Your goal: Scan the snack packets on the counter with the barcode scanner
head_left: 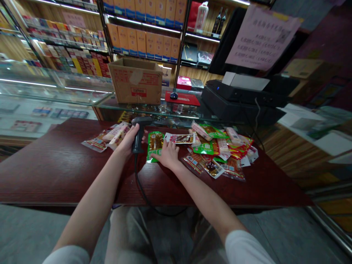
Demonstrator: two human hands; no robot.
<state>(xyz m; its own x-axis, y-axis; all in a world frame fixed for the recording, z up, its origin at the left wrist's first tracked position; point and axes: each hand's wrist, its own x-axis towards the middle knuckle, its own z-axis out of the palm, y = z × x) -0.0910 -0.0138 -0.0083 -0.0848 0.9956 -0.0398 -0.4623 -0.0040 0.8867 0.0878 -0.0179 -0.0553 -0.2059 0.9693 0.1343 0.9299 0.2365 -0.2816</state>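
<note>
Left hand [128, 141] clamped on corded barcode scanner [138, 135]; right hand [168, 155] open, flat on green snack packet [154, 146]. Big packet pile [220, 150] right, small packet pile [106, 139] left.

My left hand [128, 142] grips a barcode scanner [138, 135] above the counter [55, 172], and my right hand [168, 154] rests on a snack packet [155, 145]. More packets [220, 150] lie to its right, others [110, 137] left of the scanner. Behind them, a cardboard box [135, 82] sits on the glass display case [55, 88].
</note>
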